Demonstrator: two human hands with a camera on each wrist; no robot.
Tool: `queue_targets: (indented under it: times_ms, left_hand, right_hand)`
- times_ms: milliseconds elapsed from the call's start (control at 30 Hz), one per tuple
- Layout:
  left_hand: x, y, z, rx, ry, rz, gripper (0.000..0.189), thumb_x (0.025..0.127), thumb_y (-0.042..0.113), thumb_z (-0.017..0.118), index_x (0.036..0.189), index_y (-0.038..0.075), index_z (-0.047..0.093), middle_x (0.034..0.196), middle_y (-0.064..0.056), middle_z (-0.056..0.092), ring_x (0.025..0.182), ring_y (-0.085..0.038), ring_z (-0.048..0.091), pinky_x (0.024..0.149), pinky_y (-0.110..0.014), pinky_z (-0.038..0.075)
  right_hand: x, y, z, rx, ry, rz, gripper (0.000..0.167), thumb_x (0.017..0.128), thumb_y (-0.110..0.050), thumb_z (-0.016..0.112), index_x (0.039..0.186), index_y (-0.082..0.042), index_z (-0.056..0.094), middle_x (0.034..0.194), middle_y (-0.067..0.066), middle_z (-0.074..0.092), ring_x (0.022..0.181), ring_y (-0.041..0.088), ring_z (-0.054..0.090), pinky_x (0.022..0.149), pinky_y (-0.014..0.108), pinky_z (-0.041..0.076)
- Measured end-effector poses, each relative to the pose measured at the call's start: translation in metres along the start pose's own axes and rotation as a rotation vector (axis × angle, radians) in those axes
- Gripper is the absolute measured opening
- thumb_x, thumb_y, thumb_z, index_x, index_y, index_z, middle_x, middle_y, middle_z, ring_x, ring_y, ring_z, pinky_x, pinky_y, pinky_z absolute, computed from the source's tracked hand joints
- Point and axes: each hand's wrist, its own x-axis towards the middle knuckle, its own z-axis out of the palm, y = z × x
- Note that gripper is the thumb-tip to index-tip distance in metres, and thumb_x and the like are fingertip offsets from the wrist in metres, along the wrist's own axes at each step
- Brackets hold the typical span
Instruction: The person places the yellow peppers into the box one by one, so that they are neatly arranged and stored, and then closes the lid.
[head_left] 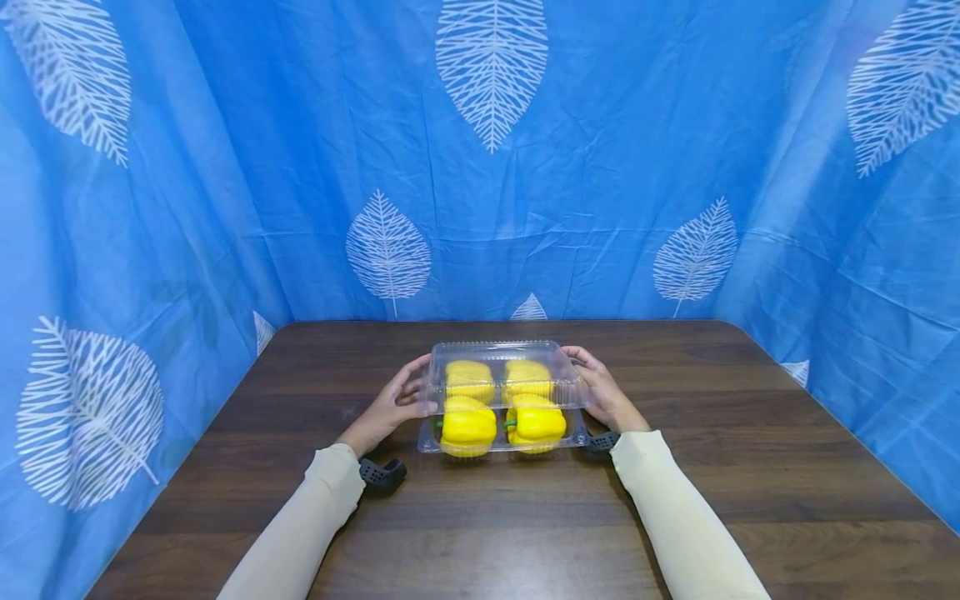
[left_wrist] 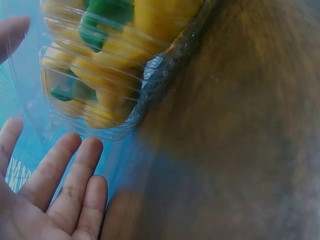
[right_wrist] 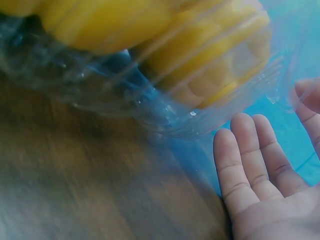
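In the head view, a clear hinged plastic container (head_left: pixel 495 448) stands near the middle of the table, with several yellow bell peppers (head_left: pixel 468 427) inside. Its lid (head_left: pixel 498 350) is tilted above the base, part way open. My left hand (head_left: pixel 393 404) holds the lid at its left side, thumb near the front edge. My right hand (head_left: pixel 600 392) grips the right side of the lid. In the left wrist view, green stems (left_wrist: pixel 102 25) show through the ribbed plastic, and the other fingers (left_wrist: pixel 75 195) extend straight. The right wrist view shows three straight fingers (right_wrist: pixel 250 160) below the container wall.
The dark wooden table (head_left: pixel 487 533) spreads on all sides of the container. Blue curtains (head_left: pixel 300 150) with white leaf prints hang behind the table and along both sides. Each wrist wears a black strap (head_left: pixel 382 475).
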Motion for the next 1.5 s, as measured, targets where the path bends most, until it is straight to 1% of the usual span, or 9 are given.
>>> queue_targets:
  times_ms: [300,433,533,667,800,900,1300,1367,1500]
  left_hand:
    - [0.002,0.001,0.002,0.011,-0.019,0.003,0.083,0.098,0.027,0.062,0.173,0.020,0.025,0.172,-0.022,0.037,0.155,-0.043,0.039,0.127,-0.062,0.031]
    - [0.002,0.003,0.003,0.029,-0.025,0.012,0.079,0.099,0.028,0.052,0.173,0.020,0.025,0.173,-0.021,0.034,0.156,-0.044,0.038,0.130,-0.066,0.022]
    - [0.002,0.004,0.004,0.037,-0.022,0.004,0.076,0.100,0.029,0.045,0.173,0.022,0.025,0.175,-0.019,0.031,0.157,-0.042,0.037,0.131,-0.065,0.020]
    - [0.002,0.004,0.006,0.038,-0.012,-0.009,0.075,0.101,0.032,0.040,0.173,0.022,0.024,0.175,-0.018,0.030,0.157,-0.041,0.037,0.131,-0.063,0.022]
    - [0.000,0.002,0.007,0.047,-0.013,0.000,0.072,0.105,0.038,0.034,0.174,0.020,0.023,0.176,-0.020,0.028,0.156,-0.044,0.037,0.131,-0.063,0.021]
    - [-0.002,0.002,0.007,0.058,-0.004,-0.010,0.070,0.108,0.043,0.031,0.174,0.021,0.022,0.176,-0.019,0.029,0.155,-0.045,0.039,0.131,-0.063,0.021]
    - [-0.006,0.008,0.011,0.066,0.014,-0.082,0.081,0.103,0.047,0.050,0.174,0.021,0.021,0.177,-0.018,0.025,0.161,-0.040,0.028,0.130,-0.064,0.023]
    - [-0.007,0.010,0.010,0.075,0.004,-0.083,0.082,0.102,0.045,0.053,0.174,0.021,0.021,0.178,-0.018,0.022,0.162,-0.042,0.025,0.130,-0.066,0.020]
    - [-0.013,0.014,0.008,0.092,-0.015,-0.078,0.085,0.101,0.043,0.056,0.174,0.020,0.020,0.180,-0.017,0.018,0.164,-0.044,0.020,0.130,-0.068,0.015]
  right_hand:
    - [-0.009,-0.002,-0.001,0.002,0.009,-0.047,0.035,0.110,-0.007,0.039,0.118,-0.024,0.068,0.114,-0.008,0.073,0.099,0.009,0.069,0.090,0.022,0.059]
    - [-0.015,-0.004,-0.001,-0.061,-0.002,-0.065,0.035,0.114,-0.020,0.039,0.136,-0.013,0.065,0.119,-0.009,0.071,0.109,0.009,0.066,0.097,0.023,0.057]
    - [-0.021,-0.007,-0.002,-0.150,0.005,-0.054,0.052,0.115,-0.030,0.039,0.154,0.002,0.051,0.125,-0.006,0.067,0.116,0.010,0.063,0.099,0.024,0.055]
    - [-0.030,-0.011,-0.004,-0.260,-0.026,-0.030,0.066,0.116,-0.037,0.036,0.164,0.009,0.032,0.145,0.010,0.059,0.122,0.009,0.061,0.103,0.022,0.052]
    - [-0.038,-0.016,-0.004,-0.332,-0.079,-0.028,0.066,0.115,-0.035,0.034,0.165,0.009,0.029,0.162,0.032,0.042,0.125,0.006,0.060,0.105,0.023,0.050]
    - [-0.044,-0.019,-0.004,-0.372,-0.117,-0.043,0.065,0.114,-0.031,0.037,0.164,0.010,0.029,0.165,0.037,0.033,0.125,0.008,0.059,0.104,0.025,0.051]
    - [-0.056,-0.024,-0.006,-0.473,-0.208,-0.081,0.063,0.113,-0.023,0.045,0.164,0.010,0.030,0.164,0.040,0.032,0.123,0.008,0.059,0.100,0.025,0.055]
    - [-0.057,-0.025,-0.007,-0.478,-0.223,-0.088,0.063,0.113,-0.023,0.044,0.163,0.011,0.030,0.166,0.040,0.030,0.126,0.012,0.059,0.101,0.025,0.055]
    - [-0.057,-0.028,-0.009,-0.493,-0.255,-0.089,0.062,0.114,-0.022,0.044,0.163,0.013,0.029,0.168,0.040,0.025,0.143,0.044,0.048,0.101,0.025,0.055]
